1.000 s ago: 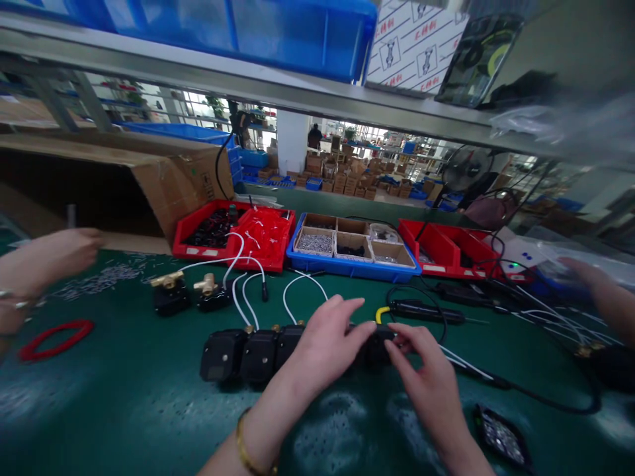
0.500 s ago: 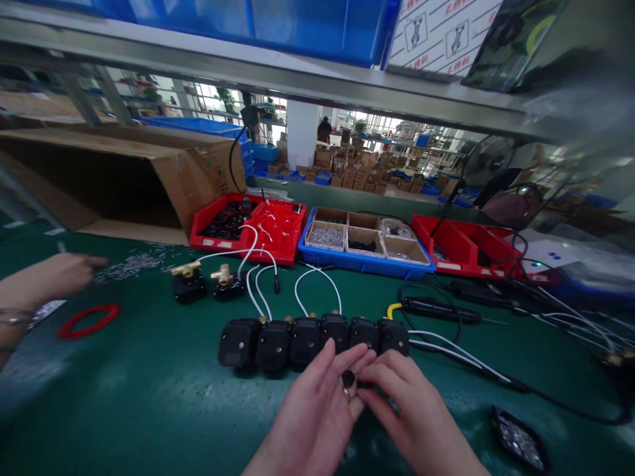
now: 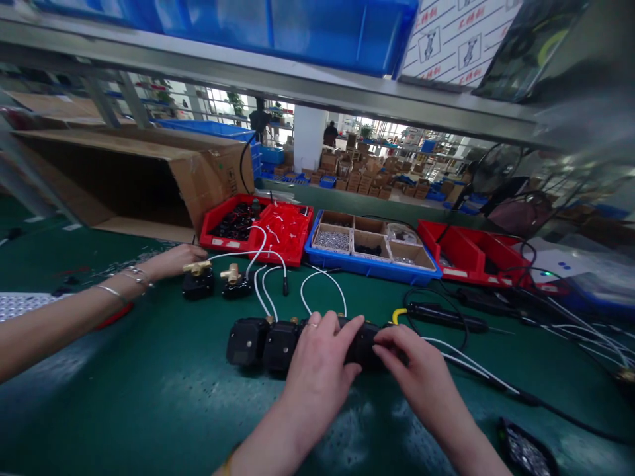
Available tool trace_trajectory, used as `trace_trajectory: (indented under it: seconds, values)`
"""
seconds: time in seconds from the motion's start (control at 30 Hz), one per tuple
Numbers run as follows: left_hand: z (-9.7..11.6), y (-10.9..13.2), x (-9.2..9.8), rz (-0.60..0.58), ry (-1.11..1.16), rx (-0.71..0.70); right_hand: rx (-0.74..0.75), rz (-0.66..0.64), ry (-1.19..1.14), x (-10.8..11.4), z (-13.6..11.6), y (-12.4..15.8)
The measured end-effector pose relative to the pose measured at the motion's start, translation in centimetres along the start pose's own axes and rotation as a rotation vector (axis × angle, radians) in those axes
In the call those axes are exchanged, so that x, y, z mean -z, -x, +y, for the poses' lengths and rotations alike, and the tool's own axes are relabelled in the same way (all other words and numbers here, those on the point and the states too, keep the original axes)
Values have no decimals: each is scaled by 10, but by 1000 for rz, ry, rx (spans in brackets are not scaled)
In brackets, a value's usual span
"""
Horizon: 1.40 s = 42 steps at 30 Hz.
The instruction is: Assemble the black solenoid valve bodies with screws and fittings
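Note:
A row of black box-shaped units [image 3: 258,342] with brass fittings and white cables lies on the green mat in front of me. My left hand [image 3: 317,360] lies over the middle of the row, fingers stretched flat across the tops. My right hand [image 3: 411,373] is at the right end of the row, its fingertips curled and pressed on the last black unit [image 3: 364,344]. Whether a small part sits under those fingertips is hidden.
A co-worker's arm [image 3: 99,297] with bracelets reaches in from the left to two brass-topped valves [image 3: 215,281]. Behind stand red bins [image 3: 258,228], a blue tray of screws [image 3: 370,248], more red bins [image 3: 466,254] and a cardboard box [image 3: 129,178]. A yellow-tipped black tool [image 3: 436,316] and cables lie right.
My hands moved forward from just in front of the row onto it, covering its right half. The co-worker's hand reached right, up to the brass valves.

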<state>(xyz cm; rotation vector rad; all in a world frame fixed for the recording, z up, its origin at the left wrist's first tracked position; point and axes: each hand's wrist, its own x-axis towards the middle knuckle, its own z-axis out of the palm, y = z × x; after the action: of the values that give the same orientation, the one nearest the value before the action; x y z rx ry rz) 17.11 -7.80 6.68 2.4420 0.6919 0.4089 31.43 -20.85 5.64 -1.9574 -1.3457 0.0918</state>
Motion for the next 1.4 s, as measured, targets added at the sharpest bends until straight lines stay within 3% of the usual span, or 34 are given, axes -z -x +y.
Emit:
trace_trajectory:
  seconds: [0.1,0.23,0.43,0.83,1.1,1.4]
  values:
    - [-1,-9,-4,-62,-179,-78,88,-69,126,-3,3,-12]
    - [3,-14,-5,-81,-271,-72,151,-93,207,-11,5,-19]
    - [-4,-16,-8,-33,-233,-109,174,-28,237,-24,6,-14]
    - [-14,-25,-18,46,-256,-175,515,181,577,-38,4,0]
    - [-17,-25,-23,55,-239,-198,486,134,640,-36,0,1]
    - [-7,-22,-17,-5,-221,-191,389,268,605,-54,8,4]
